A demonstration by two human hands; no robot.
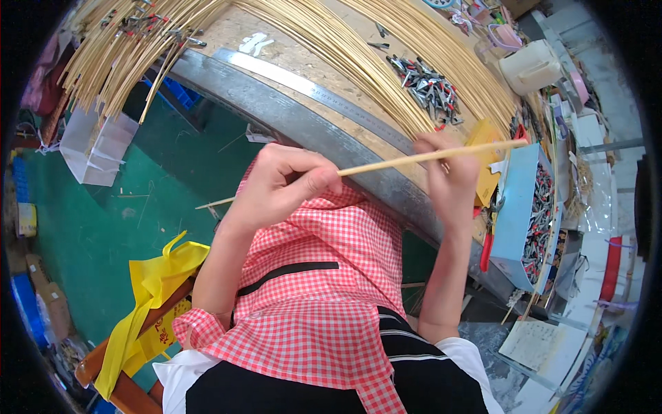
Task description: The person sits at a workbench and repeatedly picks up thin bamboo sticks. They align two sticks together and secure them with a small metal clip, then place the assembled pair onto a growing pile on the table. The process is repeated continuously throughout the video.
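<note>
A long, thin bamboo stick (383,164) lies across the front of my body, its right end raised over the bench. My left hand (286,181) is closed round it, thumb pressed along it, and the thin left end pokes out beyond my wrist. Toward the thicker right end, my right hand (452,176) has its fingers curled at the stick; they are slightly blurred. Beyond the hands, a long metal ruler (303,84) rests along the near edge of the workbench (238,26).
More bamboo sticks (324,34) cover the bench, with a bundle (124,58) overhanging its left end. A pile of small clamps (431,90) lies among them. At right stand a blue box (514,228) of clamps and red-handled pliers (487,250). A yellow bag (148,283) hangs on a wooden chair.
</note>
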